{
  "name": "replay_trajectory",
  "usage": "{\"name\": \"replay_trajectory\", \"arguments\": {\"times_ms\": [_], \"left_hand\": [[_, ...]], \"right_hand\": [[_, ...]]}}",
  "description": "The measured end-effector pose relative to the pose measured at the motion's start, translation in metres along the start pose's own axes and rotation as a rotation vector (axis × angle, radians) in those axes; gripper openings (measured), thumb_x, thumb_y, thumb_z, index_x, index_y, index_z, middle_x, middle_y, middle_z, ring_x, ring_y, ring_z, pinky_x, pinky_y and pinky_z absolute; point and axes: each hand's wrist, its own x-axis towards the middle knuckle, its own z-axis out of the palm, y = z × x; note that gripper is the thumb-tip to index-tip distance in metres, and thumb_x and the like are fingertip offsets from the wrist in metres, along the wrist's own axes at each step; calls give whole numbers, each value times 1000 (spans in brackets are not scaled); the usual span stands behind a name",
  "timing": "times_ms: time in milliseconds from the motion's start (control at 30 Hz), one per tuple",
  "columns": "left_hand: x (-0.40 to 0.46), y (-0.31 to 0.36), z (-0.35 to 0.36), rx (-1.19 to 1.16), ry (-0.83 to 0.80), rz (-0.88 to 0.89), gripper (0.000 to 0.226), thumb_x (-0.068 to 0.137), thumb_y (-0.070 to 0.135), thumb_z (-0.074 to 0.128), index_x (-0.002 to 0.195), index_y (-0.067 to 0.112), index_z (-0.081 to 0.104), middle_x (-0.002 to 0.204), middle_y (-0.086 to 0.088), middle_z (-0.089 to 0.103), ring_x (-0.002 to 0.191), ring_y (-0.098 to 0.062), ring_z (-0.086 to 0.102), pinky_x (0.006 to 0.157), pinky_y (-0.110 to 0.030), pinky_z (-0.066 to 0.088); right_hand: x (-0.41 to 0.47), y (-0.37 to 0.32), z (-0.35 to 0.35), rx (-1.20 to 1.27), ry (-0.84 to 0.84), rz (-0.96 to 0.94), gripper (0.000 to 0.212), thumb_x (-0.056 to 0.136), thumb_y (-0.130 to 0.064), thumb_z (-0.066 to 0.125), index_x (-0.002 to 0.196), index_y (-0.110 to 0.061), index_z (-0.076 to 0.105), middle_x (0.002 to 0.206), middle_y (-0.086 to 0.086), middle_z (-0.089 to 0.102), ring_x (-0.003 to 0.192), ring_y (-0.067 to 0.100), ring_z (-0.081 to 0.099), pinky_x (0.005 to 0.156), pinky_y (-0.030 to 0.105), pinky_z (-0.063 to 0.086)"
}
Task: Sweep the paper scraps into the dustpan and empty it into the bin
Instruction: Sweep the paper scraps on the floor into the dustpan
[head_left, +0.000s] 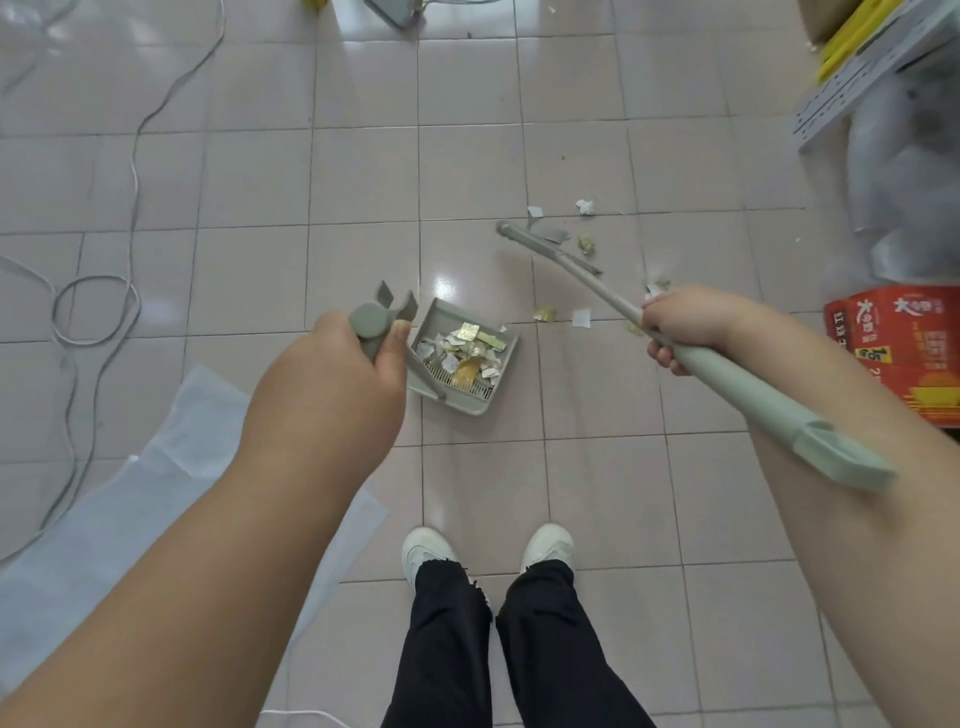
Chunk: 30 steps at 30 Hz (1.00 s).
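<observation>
While gripped, broom (587, 280) head up-left.

Sage-green dustpan (470, 402) and broom (727, 379), white-and-gold scraps (467, 348), red carton (904, 353).

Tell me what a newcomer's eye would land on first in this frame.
Two bare arms fill the foreground: the left hand grips the dustpan handle, the right hand holds the broom. At centre the dustpan, on the floor, holds paper scraps; loose scraps lie to its right.
</observation>
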Motion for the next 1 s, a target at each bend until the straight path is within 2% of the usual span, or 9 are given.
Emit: {"name": "replay_trajectory", "arguments": {"times_ms": [133, 367, 433, 500, 567, 667, 767, 900, 1000], "left_hand": [[-1, 25, 14, 32, -7, 9, 39, 94, 48, 35, 90, 10, 45, 72, -3, 49, 74, -30, 48, 62, -34, 35], [1, 62, 34, 51, -24, 5, 43, 94, 46, 36, 93, 6, 49, 81, -12, 57, 76, -33, 50, 62, -35, 36], [4, 72, 38, 54, -26, -15, 44, 94, 47, 36, 92, 5, 49, 81, -13, 58, 77, -34, 52, 62, -36, 38], [7, 82, 40, 62, -27, -31, 44, 93, 47, 35, 94, 5, 49, 80, -13, 57, 78, -35, 53, 63, -37, 39], [8, 90, 42, 71, -26, -37, 44, 93, 47, 35, 93, 5, 48, 75, -10, 55, 75, -34, 52, 62, -36, 38], [6, 97, 44, 74, -30, -52, 42, 94, 46, 35, 89, 5, 46, 69, -6, 51, 73, -33, 50, 60, -35, 35], [5, 101, 45, 77, -31, -53, 42, 94, 46, 35, 89, 5, 46, 69, -7, 52, 72, -33, 51, 59, -36, 36], [7, 104, 47, 74, -49, -42, 43, 93, 48, 35, 89, 7, 46, 72, -12, 55, 67, -35, 53, 57, -37, 43], [9, 102, 45, 67, -68, -42, 43, 92, 49, 34, 89, 8, 46, 68, -10, 54, 61, -34, 52, 52, -35, 41]], "right_hand": [[30, 29, -16, -9, 6, 71, 13, 96, -7, 30, 104, -6, 39, 62, 11, 43, 47, 17, 41, 29, 12, 38], [47, 61, 1, 48, -82, 52, 17, 97, -4, 28, 107, -2, 42, 58, 15, 45, 33, 18, 47, 29, 14, 40], [44, 65, 8, 41, -132, 32, 25, 97, -4, 30, 115, 2, 46, 58, 15, 46, 31, 18, 47, 35, 18, 43], [38, 69, 11, -28, -192, 0, 36, 97, -6, 31, 129, 4, 45, 60, 15, 47, 44, 21, 47, 48, 27, 42], [30, 71, 8, -39, -233, -25, 40, 96, -8, 32, 134, -2, 42, 61, 14, 48, 49, 21, 45, 51, 28, 41], [17, 73, -12, -35, -267, -61, 42, 96, -7, 31, 136, -9, 42, 62, 13, 48, 49, 21, 44, 48, 23, 41], [14, 84, -43, -2, -246, -57, 43, 95, -9, 35, 137, -18, 43, 62, 9, 48, 42, 15, 44, 36, 13, 38], [12, 100, -75, 81, -163, -57, 47, 93, -8, 38, 138, -20, 41, 61, 9, 48, 25, 8, 41, 31, 12, 36], [12, 105, -83, 113, -76, -68, 46, 94, -8, 37, 138, -20, 41, 62, 9, 47, 34, 12, 42, 33, 13, 36]]}}
